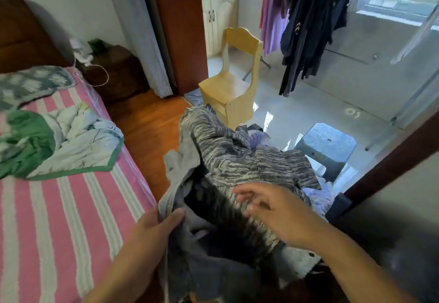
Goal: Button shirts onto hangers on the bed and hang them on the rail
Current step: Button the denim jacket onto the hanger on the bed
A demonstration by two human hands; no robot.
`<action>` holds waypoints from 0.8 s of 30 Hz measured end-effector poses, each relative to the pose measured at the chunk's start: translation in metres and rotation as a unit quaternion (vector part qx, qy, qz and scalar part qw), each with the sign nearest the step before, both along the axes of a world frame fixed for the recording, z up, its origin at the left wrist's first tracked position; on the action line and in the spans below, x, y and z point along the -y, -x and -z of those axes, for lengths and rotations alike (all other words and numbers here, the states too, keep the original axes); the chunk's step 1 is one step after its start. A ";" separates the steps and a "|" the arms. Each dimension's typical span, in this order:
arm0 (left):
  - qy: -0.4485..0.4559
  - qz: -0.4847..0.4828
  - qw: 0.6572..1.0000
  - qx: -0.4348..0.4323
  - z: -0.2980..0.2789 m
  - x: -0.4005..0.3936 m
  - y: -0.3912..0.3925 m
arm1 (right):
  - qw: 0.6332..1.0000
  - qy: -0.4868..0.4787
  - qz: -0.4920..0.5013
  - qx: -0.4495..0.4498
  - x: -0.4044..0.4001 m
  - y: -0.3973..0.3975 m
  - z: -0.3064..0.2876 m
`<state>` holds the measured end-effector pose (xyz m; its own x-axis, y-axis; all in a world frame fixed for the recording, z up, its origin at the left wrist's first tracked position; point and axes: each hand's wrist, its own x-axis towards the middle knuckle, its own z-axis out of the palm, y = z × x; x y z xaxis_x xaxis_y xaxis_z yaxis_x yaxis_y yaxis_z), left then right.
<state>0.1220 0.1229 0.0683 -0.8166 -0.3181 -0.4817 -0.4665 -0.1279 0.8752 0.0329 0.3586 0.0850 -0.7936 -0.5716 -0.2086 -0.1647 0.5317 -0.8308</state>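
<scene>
Fingers of the left hand (pixel 154 224) pinch the grey striped shirt's (pixel 237 160) edge beside the bed (pixel 71 207); the crumpled shirt stretches away toward the wooden chair (pixel 234 84). The right hand (pixel 273 212) hovers above it, fingers relaxed.

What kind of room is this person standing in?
Most likely a home bedroom that opens onto a laundry balcony: a bed with a pink striped sheet, a wooden chair, and clothes on a drying rail.
</scene>
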 end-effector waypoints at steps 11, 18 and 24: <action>0.363 0.149 0.916 -0.078 -0.157 0.124 -0.093 | 0.829 -0.167 -0.497 -0.194 0.286 0.049 0.054; 0.495 0.082 0.863 -0.066 -0.219 0.208 -0.204 | 0.809 -0.030 -0.585 0.043 0.361 -0.073 0.031; 0.576 -0.016 0.817 0.014 -0.213 0.335 -0.341 | 0.887 0.052 -0.443 -0.118 0.469 -0.143 0.007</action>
<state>0.4633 -0.2117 0.2817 -0.7931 -0.5939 0.1349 -0.5003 0.7616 0.4118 0.1759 -0.1102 0.0779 -0.0382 -0.9993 -0.0055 -0.6555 0.0292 -0.7546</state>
